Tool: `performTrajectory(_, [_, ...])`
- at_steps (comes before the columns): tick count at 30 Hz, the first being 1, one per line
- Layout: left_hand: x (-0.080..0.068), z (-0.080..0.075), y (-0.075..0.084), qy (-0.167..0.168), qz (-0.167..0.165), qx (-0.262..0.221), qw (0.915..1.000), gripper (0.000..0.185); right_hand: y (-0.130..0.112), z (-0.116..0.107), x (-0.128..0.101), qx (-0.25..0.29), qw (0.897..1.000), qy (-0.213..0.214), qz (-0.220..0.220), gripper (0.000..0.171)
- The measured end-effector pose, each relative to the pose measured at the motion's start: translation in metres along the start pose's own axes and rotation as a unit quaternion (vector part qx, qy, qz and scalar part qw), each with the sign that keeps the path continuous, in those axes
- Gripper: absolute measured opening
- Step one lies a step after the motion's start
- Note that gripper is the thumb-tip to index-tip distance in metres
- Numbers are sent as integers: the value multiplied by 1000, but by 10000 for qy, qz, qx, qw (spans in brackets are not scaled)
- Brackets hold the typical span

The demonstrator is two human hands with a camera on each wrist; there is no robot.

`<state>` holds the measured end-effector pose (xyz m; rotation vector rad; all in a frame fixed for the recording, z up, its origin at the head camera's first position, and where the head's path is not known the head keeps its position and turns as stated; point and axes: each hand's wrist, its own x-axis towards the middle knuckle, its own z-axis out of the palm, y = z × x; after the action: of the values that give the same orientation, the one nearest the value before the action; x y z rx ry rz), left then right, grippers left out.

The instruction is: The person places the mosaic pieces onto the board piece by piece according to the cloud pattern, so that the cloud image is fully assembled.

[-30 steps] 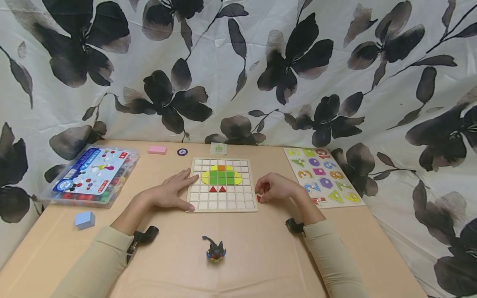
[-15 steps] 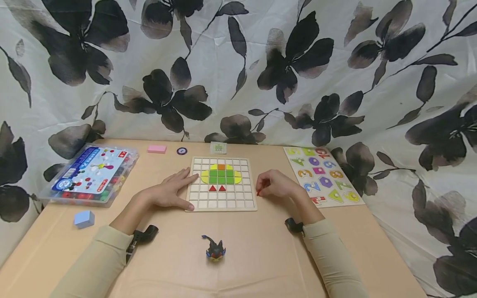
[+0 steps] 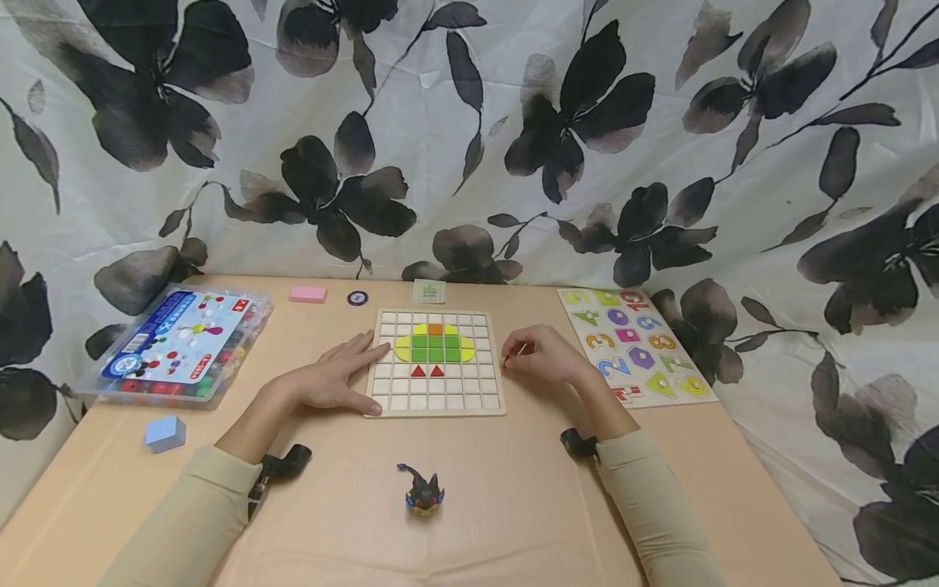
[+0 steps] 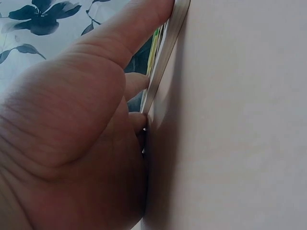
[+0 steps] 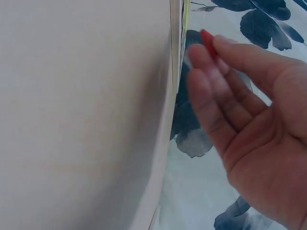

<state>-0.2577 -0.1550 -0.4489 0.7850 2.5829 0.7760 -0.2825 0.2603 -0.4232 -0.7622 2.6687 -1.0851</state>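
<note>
A white gridded puzzle board (image 3: 469, 403) lies mid-table, bearing a pattern of green squares (image 3: 436, 349), yellow pieces, an orange square (image 3: 436, 329) and two red triangles (image 3: 437, 372). My left hand (image 3: 330, 377) rests along the board's left edge with fingers extended; the left wrist view shows the thumb touching the board's rim (image 4: 165, 57). Just off the right edge, my right hand (image 3: 548, 355) pinches a small red piece (image 5: 208, 42) between thumb and fingertips. The fingers hide part of this piece, so its full shape cannot be told.
A clear case of coloured parts (image 3: 179, 346) and a blue block (image 3: 165, 434) stand left. Behind the board lie a pink block (image 3: 308, 294), a round token (image 3: 357, 298) and a pattern card (image 3: 429, 292). A number board (image 3: 634, 346) lies right, a dark toy figure (image 3: 424, 493) in front.
My right hand has risen slightly from the table beside the board, with the red piece pinched in it. The left hand and the board's pattern have stayed as they were.
</note>
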Motion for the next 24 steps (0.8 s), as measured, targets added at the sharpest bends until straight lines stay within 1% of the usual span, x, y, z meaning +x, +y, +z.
performTrajectory(3, [0, -1, 0, 29, -8, 36, 10000, 111, -6, 0, 5, 164, 9997, 145, -52, 11])
performTrajectory(5, [-1, -1, -1, 43, 9, 61, 10000, 111, -10, 1, 10, 321, 9993, 147, -107, 15])
performTrajectory(9, [0, -1, -1, 38, 38, 64, 10000, 110, -18, 6, 19, 609, 9979, -47, -220, 21])
performTrajectory(11, [0, -1, -1, 37, 23, 73, 10000, 110, -22, 10, 23, 626, 9977, -131, -209, 21])
performTrajectory(14, [1, 0, -2, 46, 25, 70, 10000, 110, -31, 17, 29, 555, 9981, -244, -136, 20])
performTrajectory(17, [2, 1, -3, 46, 27, 71, 10000, 110, -36, 25, 35, 455, 9979, -431, -176, 19])
performTrajectory(21, [1, 1, -2, 28, 6, 55, 10000, 110, -38, 34, 45, 96, 9962, -758, -407, 18])
performTrajectory(24, [1, 1, -1, 28, 7, 40, 10000, 109, -40, 39, 50, -226, 9943, -912, -513, 17])
